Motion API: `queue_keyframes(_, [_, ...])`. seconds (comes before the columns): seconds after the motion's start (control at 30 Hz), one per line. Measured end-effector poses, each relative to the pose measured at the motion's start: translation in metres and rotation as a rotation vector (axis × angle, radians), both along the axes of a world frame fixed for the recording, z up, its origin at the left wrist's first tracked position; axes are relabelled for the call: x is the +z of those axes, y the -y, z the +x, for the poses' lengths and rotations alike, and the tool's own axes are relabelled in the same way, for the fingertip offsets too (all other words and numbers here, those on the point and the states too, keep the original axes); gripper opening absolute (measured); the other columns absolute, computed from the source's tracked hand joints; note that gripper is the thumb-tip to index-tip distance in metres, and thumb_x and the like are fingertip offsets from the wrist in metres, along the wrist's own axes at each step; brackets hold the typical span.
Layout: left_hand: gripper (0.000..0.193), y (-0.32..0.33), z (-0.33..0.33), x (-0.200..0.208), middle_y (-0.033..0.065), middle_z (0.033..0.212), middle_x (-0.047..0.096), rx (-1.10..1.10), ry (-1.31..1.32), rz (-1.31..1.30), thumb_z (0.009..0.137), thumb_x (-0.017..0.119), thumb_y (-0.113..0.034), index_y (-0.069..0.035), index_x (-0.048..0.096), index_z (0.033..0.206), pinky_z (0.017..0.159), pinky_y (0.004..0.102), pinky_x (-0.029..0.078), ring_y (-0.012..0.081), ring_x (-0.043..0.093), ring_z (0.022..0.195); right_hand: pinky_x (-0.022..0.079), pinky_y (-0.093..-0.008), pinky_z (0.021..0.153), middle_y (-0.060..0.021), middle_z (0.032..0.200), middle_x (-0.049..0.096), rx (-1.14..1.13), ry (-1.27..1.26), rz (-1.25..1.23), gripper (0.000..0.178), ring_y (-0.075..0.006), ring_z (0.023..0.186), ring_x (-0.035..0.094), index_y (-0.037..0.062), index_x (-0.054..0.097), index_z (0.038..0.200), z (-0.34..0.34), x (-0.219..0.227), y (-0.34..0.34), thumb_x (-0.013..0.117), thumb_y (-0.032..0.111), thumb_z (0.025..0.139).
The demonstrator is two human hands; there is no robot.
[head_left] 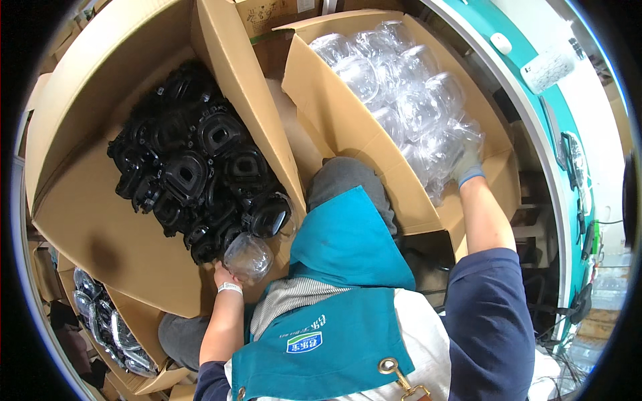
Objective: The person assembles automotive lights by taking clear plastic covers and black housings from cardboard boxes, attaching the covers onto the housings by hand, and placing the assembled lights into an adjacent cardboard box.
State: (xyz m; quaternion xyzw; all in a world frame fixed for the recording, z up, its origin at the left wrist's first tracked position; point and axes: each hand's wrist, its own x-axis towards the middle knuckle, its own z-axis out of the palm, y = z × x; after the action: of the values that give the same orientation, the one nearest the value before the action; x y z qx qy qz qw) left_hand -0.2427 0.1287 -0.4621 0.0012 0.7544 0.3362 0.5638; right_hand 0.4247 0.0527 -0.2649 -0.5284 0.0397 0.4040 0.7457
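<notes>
At the near edge of the large box on my left, my left hand (224, 275) grips a clear, rounded plastic shell (248, 258). Several black plastic housings (185, 175) with square openings lie heaped just beyond it. One black part with a glossy window (269, 215) is right beside the shell. My right hand (467, 166), in a pale glove, reaches into the box on the right and touches the clear plastic shells (421, 107) piled there. Its fingers are mostly hidden among the transparent parts, so their grip does not show.
A tall cardboard box (80, 194) surrounds the black parts, and another cardboard box (348, 137) holds the clear ones. My knee (351, 180) is between them. A smaller box with dark and clear parts (110, 324) stands lower left. Along the right runs a teal-topped bench (535, 80).
</notes>
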Motion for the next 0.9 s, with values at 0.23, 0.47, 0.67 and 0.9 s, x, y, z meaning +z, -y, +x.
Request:
queue_keyframes(0.23, [0.043, -0.005, 0.024, 0.053, -0.0011, 0.104, 0.054, 0.034, 0.023, 0.164, 0.086, 0.055, -0.043, -0.009, 0.056, 0.112, 0.079, 0.0293, 0.040, 0.0140, 0.048, 0.089, 0.045, -0.0413, 0.094, -0.0096, 0.122, 0.058, -0.213, 0.289, -0.083, 0.044, -0.0269, 0.109, 0.055, 0.0105, 0.055, 0.125, 0.013, 0.005, -0.001, 0.054, 0.037, 0.090])
queue_keyframes(0.47, [0.048, 0.003, 0.043, 0.129, 0.0110, 0.127, 0.049, -0.407, -0.432, 0.786, 0.088, 0.055, -0.025, -0.001, 0.045, 0.128, 0.103, 0.0379, 0.034, 0.0232, 0.046, 0.121, 0.053, -0.0390, 0.083, -0.0100, 0.109, 0.063, 0.141, 0.357, 0.087, 0.028, -0.0243, 0.093, 0.063, 0.0046, 0.057, 0.113, -0.085, 0.134, 0.020, 0.059, 0.020, 0.090])
queue_keyframes(0.67, [0.092, 0.014, 0.136, 0.296, 0.0153, 0.126, 0.048, -1.229, -0.143, 1.385, 0.054, 0.086, -0.027, -0.002, 0.040, 0.130, 0.104, 0.0416, 0.033, 0.0301, 0.043, 0.120, 0.053, -0.0381, 0.072, -0.0176, 0.088, 0.068, 1.177, 1.217, -0.019, 0.048, -0.0338, 0.081, 0.067, 0.0059, 0.060, 0.107, -0.270, 0.180, -0.006, 0.074, 0.039, 0.075])
queue_keyframes(0.9, [0.089, 0.041, 0.123, 0.254, 0.0106, 0.101, 0.045, -1.189, -0.131, 0.971, 0.038, 0.090, -0.034, -0.001, 0.047, 0.108, 0.084, 0.0347, 0.042, 0.0256, 0.044, 0.101, 0.052, -0.0370, 0.076, -0.0199, 0.094, 0.066, 1.386, 0.950, 0.075, 0.060, -0.0330, 0.088, 0.066, -0.0030, 0.049, 0.123, -0.321, 0.151, -0.015, 0.067, 0.037, 0.082])
